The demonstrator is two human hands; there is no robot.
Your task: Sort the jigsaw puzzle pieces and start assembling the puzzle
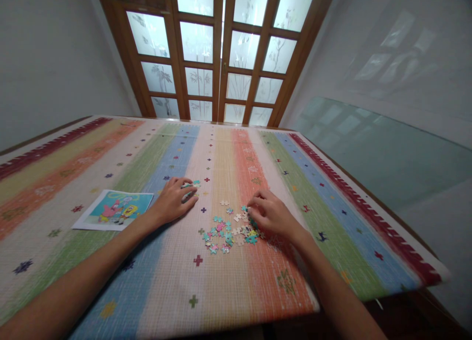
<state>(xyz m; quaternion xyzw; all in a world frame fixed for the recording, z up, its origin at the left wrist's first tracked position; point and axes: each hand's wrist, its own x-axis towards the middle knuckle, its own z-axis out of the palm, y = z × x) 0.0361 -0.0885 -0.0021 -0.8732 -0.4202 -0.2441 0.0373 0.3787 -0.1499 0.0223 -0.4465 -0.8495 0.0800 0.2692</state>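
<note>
A loose pile of jigsaw puzzle pieces (228, 238), mostly teal with some pink, yellow and pale backs, lies on the striped tablecloth (173, 281). At the pile's right edge, my right hand (271, 212) has its fingers curled together around a small puzzle piece (244, 209), partly hidden by the fingertips. My left hand (175, 200) rests to the upper left of the pile, fingers apart and bent over a smaller group of joined-looking pieces (196, 183), which it partly covers. Left of that hand lies a printed cartoon picture (117, 210), its lower right corner behind my forearm.
The table's near edge (221, 325) runs along the bottom. Beyond the far edge stand wooden doors (218, 60) with frosted panes. White walls (47, 60) flank the table, and a pale glass panel (383, 148) is at the right.
</note>
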